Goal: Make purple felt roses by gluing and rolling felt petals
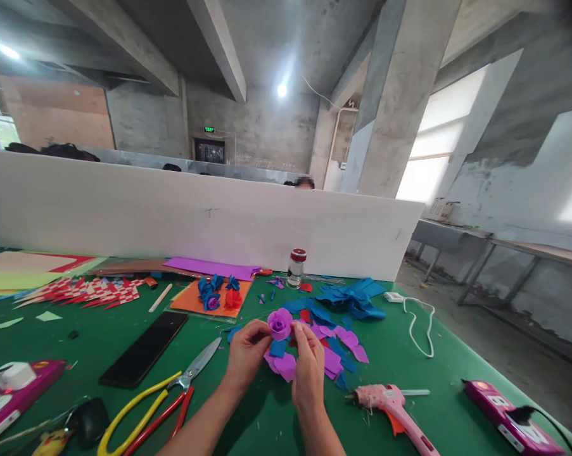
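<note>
A purple paper rose (280, 323) is held just above the green table (457, 354), over a heap of purple and blue paper petals (333, 354). My left hand (246, 356) pinches the rose from the left, fingers closed on it. From the right, my right hand (308, 367) presses its thumb and fingers against the rose's side, also closed on it.
Yellow-and-red-handled scissors (171, 396) and a black phone (144, 348) lie left of my hands. A pink glue gun (393, 408) lies to the right. Finished blue and red roses (216, 292) sit on orange paper, near a small glass jar (296, 267). A white partition (195, 218) backs the table.
</note>
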Available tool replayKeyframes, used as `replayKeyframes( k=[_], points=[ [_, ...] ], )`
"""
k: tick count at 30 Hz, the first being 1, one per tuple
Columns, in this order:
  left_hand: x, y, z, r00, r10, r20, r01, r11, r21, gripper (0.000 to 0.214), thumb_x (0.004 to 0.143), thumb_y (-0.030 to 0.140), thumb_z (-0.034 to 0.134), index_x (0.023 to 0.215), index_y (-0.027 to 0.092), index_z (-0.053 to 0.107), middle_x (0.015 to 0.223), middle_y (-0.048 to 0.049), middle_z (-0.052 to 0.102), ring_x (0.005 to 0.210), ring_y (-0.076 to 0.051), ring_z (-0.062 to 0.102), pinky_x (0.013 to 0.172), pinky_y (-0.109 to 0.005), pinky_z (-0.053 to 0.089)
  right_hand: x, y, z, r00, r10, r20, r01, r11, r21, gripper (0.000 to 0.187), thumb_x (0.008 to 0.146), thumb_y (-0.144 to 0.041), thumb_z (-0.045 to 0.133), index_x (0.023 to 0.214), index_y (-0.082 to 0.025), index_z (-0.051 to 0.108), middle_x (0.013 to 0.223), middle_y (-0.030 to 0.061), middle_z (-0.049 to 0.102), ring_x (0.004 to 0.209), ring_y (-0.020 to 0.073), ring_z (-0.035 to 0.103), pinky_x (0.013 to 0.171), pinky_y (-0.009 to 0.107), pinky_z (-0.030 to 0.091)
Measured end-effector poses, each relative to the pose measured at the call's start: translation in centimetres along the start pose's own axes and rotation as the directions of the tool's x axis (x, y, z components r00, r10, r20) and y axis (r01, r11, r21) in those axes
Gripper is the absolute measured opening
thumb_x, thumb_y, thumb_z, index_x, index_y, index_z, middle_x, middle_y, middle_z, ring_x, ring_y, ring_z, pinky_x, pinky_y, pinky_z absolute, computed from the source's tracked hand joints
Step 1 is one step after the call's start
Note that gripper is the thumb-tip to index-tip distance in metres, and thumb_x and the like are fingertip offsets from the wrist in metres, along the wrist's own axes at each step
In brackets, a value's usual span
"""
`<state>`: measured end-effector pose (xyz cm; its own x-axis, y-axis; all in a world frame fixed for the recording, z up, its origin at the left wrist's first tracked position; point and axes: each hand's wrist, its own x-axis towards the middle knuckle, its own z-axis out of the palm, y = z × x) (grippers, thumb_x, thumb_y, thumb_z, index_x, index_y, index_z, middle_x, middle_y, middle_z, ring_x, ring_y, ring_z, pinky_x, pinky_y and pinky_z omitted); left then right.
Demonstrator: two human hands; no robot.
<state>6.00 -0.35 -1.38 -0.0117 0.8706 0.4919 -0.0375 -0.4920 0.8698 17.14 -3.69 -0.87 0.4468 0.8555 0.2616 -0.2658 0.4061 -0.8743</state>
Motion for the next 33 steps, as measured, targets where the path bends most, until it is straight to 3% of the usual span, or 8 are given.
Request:
replayKeyframes(
  k=[4,9,16,25,33],
  points=[
    [-0.1,0.1,0.0,1.0,-0.005,-0.002,0.005,1.0,0.005,0.007,0.067,0.024,0.072,0.062,0.02,0.07,0.065,-0.0016,0.064,0.064,-0.016,0.057,0.059,-0.024,0.045,0.0,0.2,-0.2,0.998,0.065,-0.009,-0.065,0.998,0.014,0.041,0.081,-0.053,0.06,0.084,-0.015,0.072,0.078,0.0076,0.07,0.073,0.0205,0.061,0.061,0.028,0.045],
    [0.0,0.1,0.0,1.0,0.01,-0.001,-0.01,0.999,0.033,0.006,0.064,0.019,0.07,0.058,0.02,0.069,0.064,-0.0007,0.063,0.064,-0.016,0.056,0.06,-0.024,0.045,-0.1,-0.6,0.1,1.0,0.007,0.018,-0.007,1.0,-0.014,0.036,0.079,-0.053,0.063,0.069,-0.018,0.064,0.063,-0.0004,0.06,0.059,0.014,0.053,0.055,0.025,0.04],
    [-0.1,-0.5,0.0,0.999,0.026,0.034,-0.028,0.998,0.053,0.008,0.064,0.014,0.064,0.06,0.019,0.07,0.064,-0.001,0.063,0.063,-0.015,0.055,0.062,-0.024,0.043,0.0,-1.1,0.4,0.998,0.056,-0.012,-0.056,0.998,0.025,0.035,0.067,-0.05,0.075,0.075,-0.017,0.068,0.068,0.0003,0.062,0.062,0.0132,0.052,0.058,0.024,0.042],
    [-0.1,-1.1,-0.2,0.998,0.035,0.05,-0.037,0.998,0.043,0.006,0.067,0.016,0.067,0.065,0.018,0.073,0.065,-0.0017,0.064,0.064,-0.015,0.055,0.063,-0.024,0.044,-0.1,-0.6,0.1,0.999,-0.027,0.027,0.028,1.0,-0.015,0.034,0.078,-0.048,0.066,0.065,-0.017,0.064,0.062,-0.0004,0.054,0.061,0.0129,0.046,0.057,0.023,0.039],
    [0.0,-0.7,-0.3,0.994,0.089,0.062,-0.095,0.989,0.113,0.007,0.069,0.02,0.067,0.067,0.018,0.072,0.066,-0.0014,0.064,0.064,-0.014,0.056,0.062,-0.023,0.045,-0.3,-0.9,0.0,0.995,-0.054,0.088,0.064,0.991,-0.12,0.034,0.08,-0.049,0.064,0.076,-0.016,0.071,0.074,0.0043,0.067,0.072,0.018,0.057,0.065,0.026,0.044]
  ],
)
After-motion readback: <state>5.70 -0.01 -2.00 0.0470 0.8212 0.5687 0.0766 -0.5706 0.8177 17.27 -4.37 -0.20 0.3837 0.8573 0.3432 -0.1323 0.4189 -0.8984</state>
